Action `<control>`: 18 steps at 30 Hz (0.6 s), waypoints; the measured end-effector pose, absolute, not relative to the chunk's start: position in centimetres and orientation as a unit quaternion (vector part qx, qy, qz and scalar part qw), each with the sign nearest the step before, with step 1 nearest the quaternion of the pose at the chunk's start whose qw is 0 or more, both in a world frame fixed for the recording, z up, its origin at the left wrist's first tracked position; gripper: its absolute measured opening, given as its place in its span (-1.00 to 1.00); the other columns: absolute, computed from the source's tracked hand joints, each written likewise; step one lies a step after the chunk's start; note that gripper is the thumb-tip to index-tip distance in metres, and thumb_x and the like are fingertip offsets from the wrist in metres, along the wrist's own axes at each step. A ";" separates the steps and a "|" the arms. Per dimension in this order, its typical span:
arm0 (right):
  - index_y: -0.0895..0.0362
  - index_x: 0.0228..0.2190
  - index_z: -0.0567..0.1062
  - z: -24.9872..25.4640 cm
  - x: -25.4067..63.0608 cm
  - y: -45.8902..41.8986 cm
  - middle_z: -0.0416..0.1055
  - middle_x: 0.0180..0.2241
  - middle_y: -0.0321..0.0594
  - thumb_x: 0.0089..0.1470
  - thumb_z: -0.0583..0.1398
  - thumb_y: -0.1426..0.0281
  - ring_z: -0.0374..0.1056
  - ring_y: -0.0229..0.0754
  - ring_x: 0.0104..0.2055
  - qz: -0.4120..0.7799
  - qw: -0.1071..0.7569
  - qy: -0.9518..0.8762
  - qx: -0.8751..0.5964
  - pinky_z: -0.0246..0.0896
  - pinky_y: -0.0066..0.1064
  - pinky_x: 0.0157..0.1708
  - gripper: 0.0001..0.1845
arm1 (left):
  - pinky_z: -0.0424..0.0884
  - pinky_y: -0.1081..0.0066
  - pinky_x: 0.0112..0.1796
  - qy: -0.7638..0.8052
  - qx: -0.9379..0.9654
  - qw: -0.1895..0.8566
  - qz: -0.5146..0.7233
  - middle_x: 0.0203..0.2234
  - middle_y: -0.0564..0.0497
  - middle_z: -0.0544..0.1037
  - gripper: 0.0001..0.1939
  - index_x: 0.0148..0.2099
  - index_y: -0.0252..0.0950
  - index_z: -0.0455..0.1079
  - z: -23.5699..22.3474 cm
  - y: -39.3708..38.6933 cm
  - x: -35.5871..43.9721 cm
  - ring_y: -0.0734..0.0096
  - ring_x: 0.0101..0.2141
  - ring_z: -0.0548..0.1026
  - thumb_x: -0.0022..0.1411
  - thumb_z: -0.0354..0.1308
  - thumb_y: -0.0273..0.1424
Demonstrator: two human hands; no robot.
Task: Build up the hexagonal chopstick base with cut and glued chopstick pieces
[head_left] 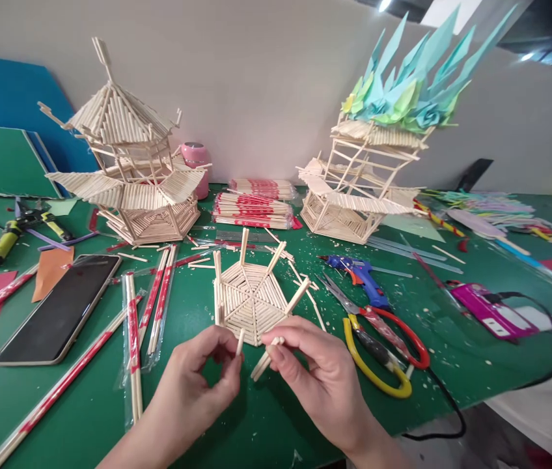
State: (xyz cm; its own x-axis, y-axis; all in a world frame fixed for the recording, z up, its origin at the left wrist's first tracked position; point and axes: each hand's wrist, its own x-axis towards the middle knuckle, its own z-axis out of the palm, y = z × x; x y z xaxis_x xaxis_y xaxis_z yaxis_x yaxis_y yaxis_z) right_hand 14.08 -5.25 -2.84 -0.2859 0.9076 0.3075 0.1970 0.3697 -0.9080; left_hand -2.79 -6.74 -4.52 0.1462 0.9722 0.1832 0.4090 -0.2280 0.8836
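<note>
My left hand [207, 374] pinches a short piece of wooden stick [240, 341] between thumb and fingertips. In my right hand [317, 374] a small bundle of short wooden sticks [262, 366] is gripped, their cut ends sticking out to the left. Just beyond both hands lies a many-sided stick base [251, 296], its sticks laid in a web-like pattern. Several short posts [244, 247] rise from its edge, some leaning outward. The base's near edge is partly hidden by my hands. Neither hand's palm can be seen.
Two stick pavilions [132, 195] [349, 195] stand at the back, with packed chopsticks [254, 210] between them. Scissors [378, 352] and a blue glue gun [361, 277] lie at the right. A phone [58, 309] and wrapped chopsticks [133, 345] lie at the left.
</note>
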 end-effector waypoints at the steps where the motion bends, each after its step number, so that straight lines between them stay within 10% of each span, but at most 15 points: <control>1: 0.17 -0.37 0.49 -2.8 14.0 -5.3 0.40 -0.42 -0.20 0.03 0.15 0.53 0.34 -0.27 -0.45 0.385 0.445 -0.709 -0.388 0.29 -0.50 -0.47 -0.88 | 0.33 0.57 -0.53 0.502 0.678 0.347 0.409 -0.62 0.11 0.39 -0.92 -0.43 -0.29 0.29 -4.8 -6.6 -2.5 0.55 -0.58 0.36 0.06 -0.01 -0.51; 18: 0.17 -0.35 0.47 -5.4 12.9 -5.3 0.39 -0.43 -0.19 0.05 0.12 0.49 0.35 -0.24 -0.40 0.362 0.402 -0.748 -0.385 0.32 -0.42 -0.40 -0.88 | 0.29 0.54 -0.48 0.481 0.669 0.449 0.346 -0.57 0.12 0.37 -0.91 -0.38 -0.31 0.32 -6.5 -6.8 -3.0 0.54 -0.53 0.31 0.09 0.00 -0.52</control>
